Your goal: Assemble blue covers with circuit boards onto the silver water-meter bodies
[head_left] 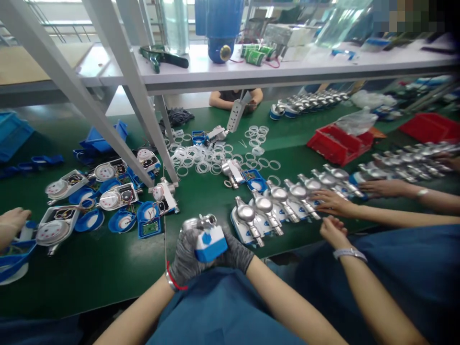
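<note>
- Fingers of left hand (185,256) wrap a silver-and-blue device (212,245) near the table's (108,270) front edge.
- Right hand (237,251) against it; finger closure cannot be told.

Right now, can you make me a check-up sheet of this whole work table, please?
Surface: green tabletop, crowded with parts.
Work pieces: blue-and-white device held up in front; silver-domed units in a row to its right; open units to its left.
Clutter: pale rings scattered; red bin holding clear plastic.
Grip: gloved left hand around the device; gloved right hand at its side, fingers mostly hidden.
Cables: red wire on the shelf.
Surroundings: co-worker's hand near the row.
</note>
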`<state>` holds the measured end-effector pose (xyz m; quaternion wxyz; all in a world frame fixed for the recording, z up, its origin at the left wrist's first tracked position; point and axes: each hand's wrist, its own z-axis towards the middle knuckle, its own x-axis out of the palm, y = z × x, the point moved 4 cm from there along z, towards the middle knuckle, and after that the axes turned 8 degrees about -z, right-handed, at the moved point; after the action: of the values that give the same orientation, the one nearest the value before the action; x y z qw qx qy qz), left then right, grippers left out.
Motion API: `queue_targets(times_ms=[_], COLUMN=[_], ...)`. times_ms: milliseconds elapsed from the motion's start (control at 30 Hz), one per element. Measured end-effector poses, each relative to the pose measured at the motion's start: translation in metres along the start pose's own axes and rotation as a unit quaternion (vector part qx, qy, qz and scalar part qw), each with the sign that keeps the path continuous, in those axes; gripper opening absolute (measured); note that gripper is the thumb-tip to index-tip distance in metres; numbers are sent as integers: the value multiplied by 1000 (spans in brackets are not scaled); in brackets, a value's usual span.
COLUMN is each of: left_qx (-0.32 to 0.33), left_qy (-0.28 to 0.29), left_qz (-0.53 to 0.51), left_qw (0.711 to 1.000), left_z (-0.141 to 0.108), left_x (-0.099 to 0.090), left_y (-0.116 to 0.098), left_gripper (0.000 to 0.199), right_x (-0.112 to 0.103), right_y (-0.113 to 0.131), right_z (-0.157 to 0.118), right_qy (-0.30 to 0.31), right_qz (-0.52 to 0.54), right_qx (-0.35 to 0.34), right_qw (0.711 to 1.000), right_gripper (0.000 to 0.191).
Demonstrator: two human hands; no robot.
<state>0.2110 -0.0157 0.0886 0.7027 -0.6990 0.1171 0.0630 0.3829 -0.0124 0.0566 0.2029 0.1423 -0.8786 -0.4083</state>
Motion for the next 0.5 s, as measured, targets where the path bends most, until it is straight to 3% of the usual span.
queue_targets(times_ms=[100,133,200,267,333,367,433,500], left_qx=[88,97,60,-60,-192,-238,-275,-274], left_qy=[214,246,206,83,-11,-33,-48,-56], left_qz=[65,62,16,-89,-213,-258,-303,-307], left_qw=[971,962,977,991,958,936,911,910], left_z=[-20,-24,-23,-17,-12,-10,-4,2], left_x=[8,9,9,12,25,35,54,70], left_y=[19,25,34,46,57,61,66,68], left_gripper=[48,47,56,67,73,74,77,79], right_x=[-9,-13,-21,-27,-36,-41,-51,-60], right_y=[-4,-6,-11,-17,-19,-19,-18,-15], right_z=[10,13,19,27,32,33,31,23], right_qy=[-15,-37,-76,-91,-118,-137,-182,-239], right_qz=[3,0,4,27,32,13,-81,-216], right_qx=[-70,-97,-129,-137,-146,-147,-134,-99], right_qw=[997,995,989,986,982,980,971,941], right_gripper=[43,39,38,43,52,56,57,47])
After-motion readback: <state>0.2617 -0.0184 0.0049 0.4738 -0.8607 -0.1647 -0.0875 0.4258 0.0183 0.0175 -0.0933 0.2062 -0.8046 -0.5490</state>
